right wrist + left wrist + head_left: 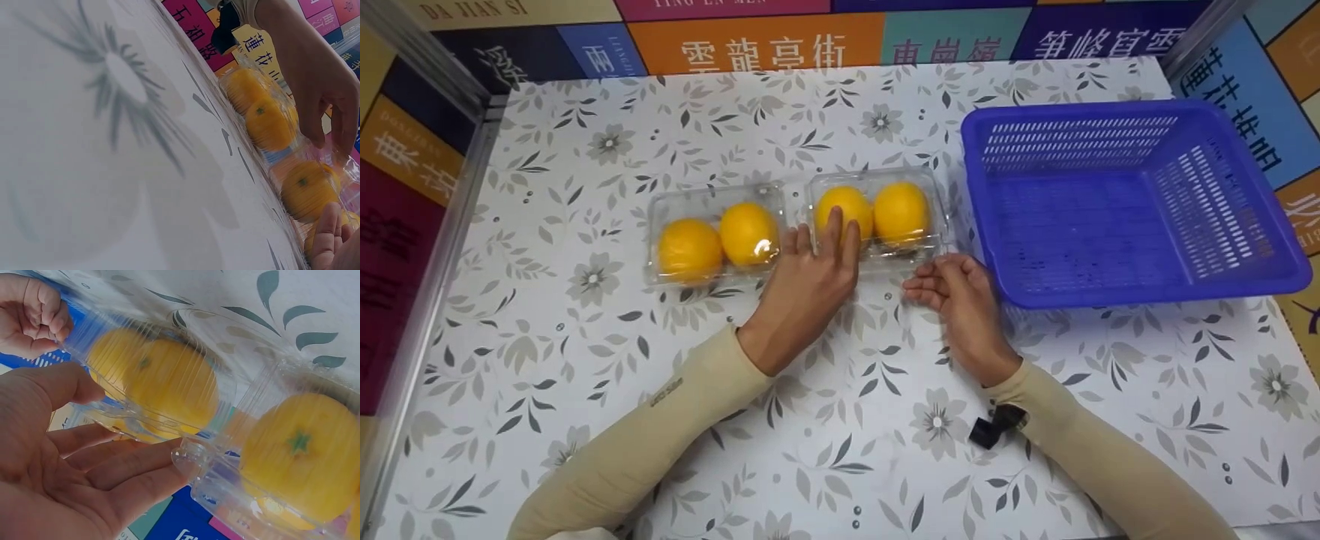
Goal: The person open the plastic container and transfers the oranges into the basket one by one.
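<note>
A clear plastic clamshell box [795,196] lies open on the flowered tabletop, with two yellow-orange fruits in each half [748,232] [900,212]. My left hand [817,255] lies across the middle of the box, its straight fingers pressing on the right half beside a fruit [846,210]. In the left wrist view that hand [84,461] is spread under the box's edge [191,461]. My right hand [945,289] rests on the table at the box's front right corner with its fingers loosely curled; I cannot see it grip the plastic. In the left wrist view the right hand [34,312] appears beside the box.
An empty blue slotted basket [1110,296] stands just right of the box and the right hand. Coloured panels with writing [757,45] wall in the table at the back and sides. A black strap [994,427] sits at my right wrist.
</note>
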### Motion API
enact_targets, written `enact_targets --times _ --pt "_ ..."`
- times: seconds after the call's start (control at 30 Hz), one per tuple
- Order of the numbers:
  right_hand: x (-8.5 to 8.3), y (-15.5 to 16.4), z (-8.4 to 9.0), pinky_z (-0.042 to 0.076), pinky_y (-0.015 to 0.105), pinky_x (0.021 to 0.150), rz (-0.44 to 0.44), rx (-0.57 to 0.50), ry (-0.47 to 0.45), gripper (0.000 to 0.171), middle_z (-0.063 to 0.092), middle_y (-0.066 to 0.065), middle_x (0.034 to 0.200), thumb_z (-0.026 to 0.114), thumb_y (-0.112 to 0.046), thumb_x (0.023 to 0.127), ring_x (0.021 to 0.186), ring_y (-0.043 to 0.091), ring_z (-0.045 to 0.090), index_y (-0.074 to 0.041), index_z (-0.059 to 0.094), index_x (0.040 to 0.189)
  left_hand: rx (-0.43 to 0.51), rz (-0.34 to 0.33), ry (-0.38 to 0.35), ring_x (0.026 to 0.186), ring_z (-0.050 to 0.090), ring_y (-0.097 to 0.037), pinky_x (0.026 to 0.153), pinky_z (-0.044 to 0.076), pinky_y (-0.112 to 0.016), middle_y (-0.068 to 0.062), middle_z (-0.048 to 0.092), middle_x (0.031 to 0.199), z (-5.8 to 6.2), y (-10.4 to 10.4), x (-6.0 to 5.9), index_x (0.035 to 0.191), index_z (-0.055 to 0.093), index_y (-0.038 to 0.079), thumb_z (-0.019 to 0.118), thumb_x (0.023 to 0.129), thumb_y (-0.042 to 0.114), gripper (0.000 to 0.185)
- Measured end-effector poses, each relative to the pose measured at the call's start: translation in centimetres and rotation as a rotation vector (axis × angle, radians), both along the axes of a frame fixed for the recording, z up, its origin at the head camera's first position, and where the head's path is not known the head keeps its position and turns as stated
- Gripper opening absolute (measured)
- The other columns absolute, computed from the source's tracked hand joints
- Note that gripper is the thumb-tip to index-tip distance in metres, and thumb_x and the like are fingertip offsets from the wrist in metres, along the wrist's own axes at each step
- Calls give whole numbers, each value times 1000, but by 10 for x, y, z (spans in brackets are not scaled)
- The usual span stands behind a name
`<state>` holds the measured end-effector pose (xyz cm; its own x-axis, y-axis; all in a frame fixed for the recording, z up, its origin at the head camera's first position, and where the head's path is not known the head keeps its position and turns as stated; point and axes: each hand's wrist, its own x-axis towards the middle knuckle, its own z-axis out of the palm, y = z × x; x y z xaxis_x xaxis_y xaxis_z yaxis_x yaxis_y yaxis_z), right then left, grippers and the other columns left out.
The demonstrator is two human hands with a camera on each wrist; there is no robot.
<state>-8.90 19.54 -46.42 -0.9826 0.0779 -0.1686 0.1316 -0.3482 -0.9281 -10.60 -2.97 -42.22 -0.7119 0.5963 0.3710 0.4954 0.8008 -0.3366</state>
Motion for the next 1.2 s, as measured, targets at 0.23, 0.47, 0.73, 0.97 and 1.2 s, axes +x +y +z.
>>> enact_targets --times 0.23,0.47,0.73,0.97,1.2 --pt "-1 -2 2 67 36 85 -13 -2 -1 18 66 15 105 43 -8 117 89 26 76 7 52 121 -68 -43 -5 115 75 -48 99 64 -53 -26 63 152 3 -10 4 152 61 0 65 106 7 47" --pt "-2 -6 3 67 35 84 -25 -20 -14 19 67 13 103 44 -9 117 87 26 76 8 52 121 -97 -79 3 116 75 -47 96 65 -49 -26 62 152 3 -17 4 152 61 0 68 103 7 49" --pt "-2 -13 3 67 33 76 -83 -99 -18 13 69 14 96 48 -7 115 80 26 77 3 55 110 -109 -98 8 117 75 -46 97 65 -48 -25 62 154 1 -22 2 152 62 1 64 107 6 46" --pt "-1 -22 2 68 38 79 -112 -139 -9 8 71 18 95 51 -1 112 79 27 78 6 55 111 -104 -103 -14 118 74 -45 98 65 -48 -25 61 155 1 -23 1 154 60 0 66 107 6 48" --pt "1 -29 4 68 41 83 -120 -155 -34 5 73 20 97 55 0 111 81 28 79 5 56 110 -61 -123 -49 118 73 -48 101 63 -50 -26 60 155 3 -22 1 154 59 -1 66 105 1 49"
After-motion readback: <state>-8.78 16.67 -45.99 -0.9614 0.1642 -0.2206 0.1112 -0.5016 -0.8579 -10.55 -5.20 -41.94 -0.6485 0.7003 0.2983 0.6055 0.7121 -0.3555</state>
